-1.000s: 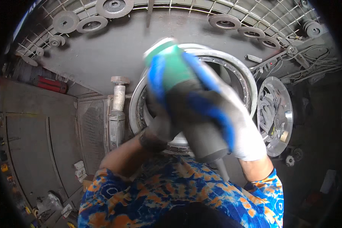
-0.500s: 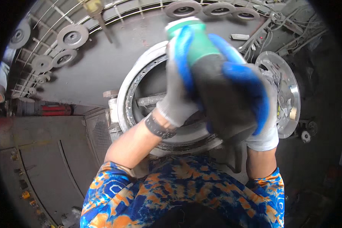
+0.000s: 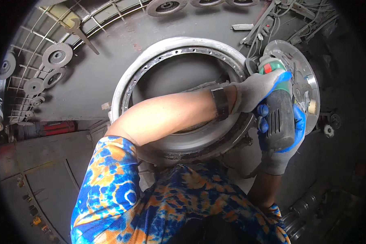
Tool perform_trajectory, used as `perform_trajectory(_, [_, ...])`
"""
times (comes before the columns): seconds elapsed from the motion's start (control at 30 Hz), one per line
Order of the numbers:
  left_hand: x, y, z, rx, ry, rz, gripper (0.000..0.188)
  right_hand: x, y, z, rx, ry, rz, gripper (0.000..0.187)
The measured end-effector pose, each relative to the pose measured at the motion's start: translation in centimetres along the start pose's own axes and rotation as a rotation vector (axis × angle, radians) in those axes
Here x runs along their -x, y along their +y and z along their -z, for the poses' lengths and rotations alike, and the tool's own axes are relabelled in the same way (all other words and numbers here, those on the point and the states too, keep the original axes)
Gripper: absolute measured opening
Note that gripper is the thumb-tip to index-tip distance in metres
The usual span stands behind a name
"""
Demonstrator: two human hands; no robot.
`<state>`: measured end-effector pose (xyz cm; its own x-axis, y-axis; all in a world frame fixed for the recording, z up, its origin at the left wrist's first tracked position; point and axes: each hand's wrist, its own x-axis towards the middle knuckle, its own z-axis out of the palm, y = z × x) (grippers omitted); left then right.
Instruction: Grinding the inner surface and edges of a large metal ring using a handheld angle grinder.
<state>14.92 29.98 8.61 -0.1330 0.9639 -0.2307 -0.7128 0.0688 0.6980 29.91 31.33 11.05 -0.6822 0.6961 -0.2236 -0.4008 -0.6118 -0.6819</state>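
Note:
A green and black angle grinder (image 3: 281,118) with a red switch is held in both my gloved hands, at the right side of a large round metal wheel rim (image 3: 124,87). My left hand (image 3: 254,91), in a grey glove with blue-coated fingers, closes round the green front part. Around the black rear body wraps my right hand (image 3: 295,132), in the same kind of glove. A dark disc (image 3: 251,65) shows at the grinder's head, partly hidden. My left forearm crosses over the rim, which has a ring of small holes.
Behind the grinder stands a round metal dish (image 3: 311,81) with small parts and a tape roll (image 3: 312,106). Grinding discs (image 3: 57,56) and a wrench (image 3: 83,36) hang on a wire rack at the back. Cables (image 3: 278,20) and a power strip (image 3: 266,25) lie at the far right.
The grinder has moved right, from above the rim to beside the dish, still in both hands. My left forearm has swung across the rim. The whole view has shifted slightly.

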Motion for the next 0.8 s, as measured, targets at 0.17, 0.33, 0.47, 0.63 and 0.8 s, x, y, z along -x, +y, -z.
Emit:
perform_trajectory(0.17, [3.0, 1.7, 1.5, -0.167, 0.020, -0.031, 0.052, 0.5, 0.9, -2.2, -0.036, -0.051, -0.045, 0.064])
perform_trajectory(0.33, [8.8, 2.2, 5.0, -0.085, 0.106, -0.481, 0.045, 1.4, 3.6, -6.7, 0.312, -0.196, -0.158, 0.070])
perform_trajectory(0.47, [13.7, -1.1, 9.9, 0.216, 0.359, -0.852, 0.037, 1.5, 7.4, -9.7, 0.765, -0.562, 0.041, 0.083])
perform_trajectory(0.63, [21.3, -9.3, 14.1, -0.140, 0.568, -0.851, 0.058, 1.6, 9.5, -10.9, 1.044, -1.077, -0.130, 0.089])
perform_trajectory(0.8, [21.1, -11.0, 14.9, -0.149, 0.819, -0.737, 0.056, 1.4, 9.4, -10.9, 1.017, -1.092, -0.195, 0.087])
